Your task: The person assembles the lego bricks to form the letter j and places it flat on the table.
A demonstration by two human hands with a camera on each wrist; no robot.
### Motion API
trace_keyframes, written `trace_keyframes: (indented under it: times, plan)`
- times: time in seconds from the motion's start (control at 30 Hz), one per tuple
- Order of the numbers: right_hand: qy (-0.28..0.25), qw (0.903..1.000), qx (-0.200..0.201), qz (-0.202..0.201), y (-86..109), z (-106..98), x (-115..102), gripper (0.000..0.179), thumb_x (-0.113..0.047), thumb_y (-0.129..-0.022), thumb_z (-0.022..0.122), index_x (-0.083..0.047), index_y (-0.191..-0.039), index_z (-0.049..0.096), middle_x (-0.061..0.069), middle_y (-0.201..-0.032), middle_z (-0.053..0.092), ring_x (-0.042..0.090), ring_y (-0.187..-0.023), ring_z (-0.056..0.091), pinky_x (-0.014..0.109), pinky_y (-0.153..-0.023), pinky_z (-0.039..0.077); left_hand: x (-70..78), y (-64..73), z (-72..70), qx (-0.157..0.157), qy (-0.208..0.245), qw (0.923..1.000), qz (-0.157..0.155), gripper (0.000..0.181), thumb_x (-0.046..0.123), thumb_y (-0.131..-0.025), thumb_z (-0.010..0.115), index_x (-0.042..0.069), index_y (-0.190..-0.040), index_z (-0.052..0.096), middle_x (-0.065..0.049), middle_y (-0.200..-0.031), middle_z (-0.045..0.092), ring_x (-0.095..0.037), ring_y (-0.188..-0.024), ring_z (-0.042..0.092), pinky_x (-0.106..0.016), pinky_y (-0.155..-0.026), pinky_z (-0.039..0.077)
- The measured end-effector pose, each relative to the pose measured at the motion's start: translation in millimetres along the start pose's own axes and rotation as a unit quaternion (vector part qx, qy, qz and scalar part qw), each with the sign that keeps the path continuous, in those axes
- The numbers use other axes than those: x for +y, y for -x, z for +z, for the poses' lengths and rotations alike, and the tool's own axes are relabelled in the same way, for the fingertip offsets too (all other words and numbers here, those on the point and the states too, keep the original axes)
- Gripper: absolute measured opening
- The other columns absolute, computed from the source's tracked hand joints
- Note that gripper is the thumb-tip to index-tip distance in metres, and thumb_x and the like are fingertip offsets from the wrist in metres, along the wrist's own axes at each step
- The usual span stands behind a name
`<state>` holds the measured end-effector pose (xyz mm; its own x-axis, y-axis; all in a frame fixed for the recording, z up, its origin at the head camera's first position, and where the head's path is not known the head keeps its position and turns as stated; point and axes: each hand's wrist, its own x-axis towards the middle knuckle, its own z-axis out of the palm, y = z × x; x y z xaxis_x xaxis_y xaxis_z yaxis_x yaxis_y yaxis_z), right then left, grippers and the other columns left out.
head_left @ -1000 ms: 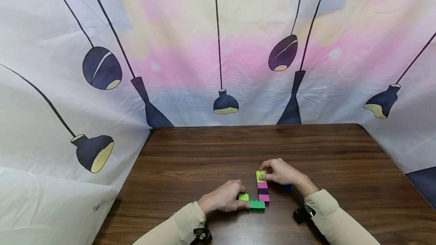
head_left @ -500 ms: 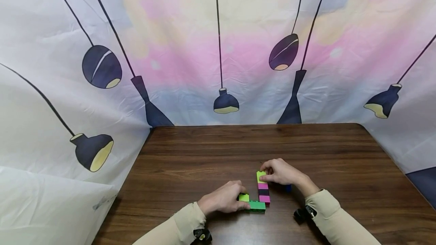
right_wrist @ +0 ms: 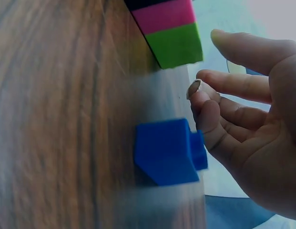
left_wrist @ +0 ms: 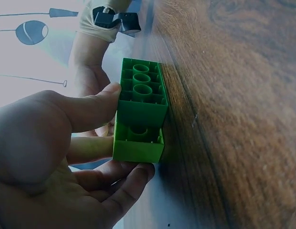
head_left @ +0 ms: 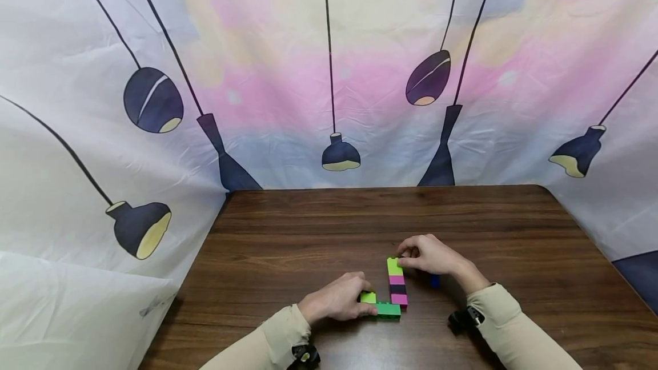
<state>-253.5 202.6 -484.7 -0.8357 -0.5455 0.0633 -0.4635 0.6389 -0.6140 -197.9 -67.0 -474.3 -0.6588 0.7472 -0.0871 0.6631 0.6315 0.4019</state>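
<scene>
My left hand point(head_left: 336, 298) holds a joined pair of toy building bricks, with the thumb against the dark green brick point(left_wrist: 143, 113) and fingers by the lime brick point(left_wrist: 138, 151). Their hollow undersides show in the left wrist view. Beyond the green brick runs a row of joined bricks: a pink brick point(head_left: 398, 300), a black brick point(head_left: 397, 289), another pink brick point(right_wrist: 166, 18) and a lime brick point(right_wrist: 175, 46) at the far end. Beside that end is my right hand point(head_left: 432, 253); in the right wrist view its thumb stands apart from the lime brick, other fingers loosely bent.
A blue brick point(right_wrist: 168, 151) lies on the wooden table point(head_left: 288, 233) under the right hand, close to its fingers. Behind the table hangs a cloth point(head_left: 277, 73) printed with lamps. Each wrist carries a small black camera, such as the right camera point(head_left: 465, 320).
My right hand has let go of the row's lime brick and shifted slightly right and away, showing more of the blue brick. The left hand and its bricks stay put.
</scene>
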Motion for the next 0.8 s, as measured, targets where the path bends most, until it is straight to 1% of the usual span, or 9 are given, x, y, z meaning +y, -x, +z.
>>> trace_keyframes:
  times: [0.13, 0.3, 0.43, 0.53, 0.6, 0.7, 0.8]
  plan:
    - [0.010, 0.9999, 0.004, 0.003, 5.0, -6.0, 3.1, 0.022, -0.032, -0.089, 0.071, -0.014, -0.102, 0.072, -0.011, -0.081, 0.063, 0.002, -0.068, 0.055, 0.022, -0.061, 0.048, 0.2, 0.3, 0.1, 0.000, -0.002, 1.0000, -0.001, 0.038, 0.041, -0.087, 0.072, 0.010, -0.109, 0.072, 0.010, -0.084, 0.052, 0.000, -0.072, 0.044, -0.015, -0.062, 0.039]
    - [0.036, 0.9992, 0.013, 0.009, 13.6, -13.3, 7.7, 0.020, -0.029, -0.088, 0.073, -0.014, -0.101, 0.071, -0.011, -0.081, 0.062, 0.001, -0.071, 0.054, 0.022, -0.063, 0.048, -0.4, 0.3, 0.3, -0.003, 0.000, 0.9999, -0.012, 0.040, 0.041, -0.087, 0.072, 0.010, -0.112, 0.071, 0.010, -0.086, 0.053, -0.001, -0.074, 0.045, -0.015, -0.064, 0.040]
    - [0.061, 0.9980, 0.012, 0.009, 24.7, -19.3, 13.7, 0.018, -0.021, -0.088, 0.072, -0.013, -0.104, 0.071, -0.009, -0.087, 0.063, 0.000, -0.073, 0.053, 0.022, -0.063, 0.047, 0.2, 0.8, 0.0, -0.008, 0.003, 0.9998, -0.016, 0.041, 0.041, -0.087, 0.071, 0.009, -0.113, 0.071, 0.009, -0.085, 0.052, -0.002, -0.073, 0.043, -0.016, -0.064, 0.040]
    - [0.074, 0.9972, 0.007, -0.006, 33.7, -24.2, 18.2, 0.018, -0.012, -0.088, 0.069, -0.013, -0.106, 0.071, -0.006, -0.095, 0.065, 0.003, -0.077, 0.054, 0.024, -0.066, 0.048, 0.3, 1.2, -0.6, -0.008, 0.004, 0.9998, -0.016, 0.042, 0.041, -0.087, 0.071, 0.009, -0.114, 0.071, 0.009, -0.085, 0.052, -0.002, -0.072, 0.043, -0.016, -0.063, 0.040]
    - [0.071, 0.9973, 0.002, -0.021, 39.0, -27.5, 20.0, 0.021, -0.004, -0.087, 0.067, -0.014, -0.105, 0.071, -0.004, -0.100, 0.066, 0.006, -0.081, 0.055, 0.025, -0.068, 0.048, 0.2, 1.2, -0.7, -0.006, 0.003, 0.9999, -0.015, 0.043, 0.041, -0.087, 0.071, 0.009, -0.114, 0.071, 0.009, -0.085, 0.052, -0.002, -0.072, 0.043, -0.016, -0.064, 0.040]
    - [0.053, 0.9978, -0.013, -0.039, 45.0, -30.3, 21.7, 0.031, 0.006, -0.082, 0.062, -0.016, -0.102, 0.071, -0.005, -0.103, 0.065, 0.009, -0.082, 0.056, 0.025, -0.068, 0.049, 0.4, 0.9, -1.1, -0.004, 0.002, 0.9999, -0.014, 0.043, 0.041, -0.086, 0.072, 0.008, -0.114, 0.071, 0.009, -0.086, 0.053, -0.001, -0.073, 0.044, -0.016, -0.064, 0.041]
    - [0.038, 0.9967, -0.032, -0.064, 49.0, -31.0, 22.1, 0.038, 0.011, -0.077, 0.061, -0.016, -0.102, 0.072, -0.004, -0.105, 0.064, 0.010, -0.081, 0.054, 0.023, -0.065, 0.049, 0.7, 1.0, -0.9, -0.004, 0.002, 0.9999, -0.014, 0.042, 0.041, -0.086, 0.072, 0.009, -0.113, 0.071, 0.009, -0.085, 0.052, -0.001, -0.072, 0.044, -0.016, -0.064, 0.041]
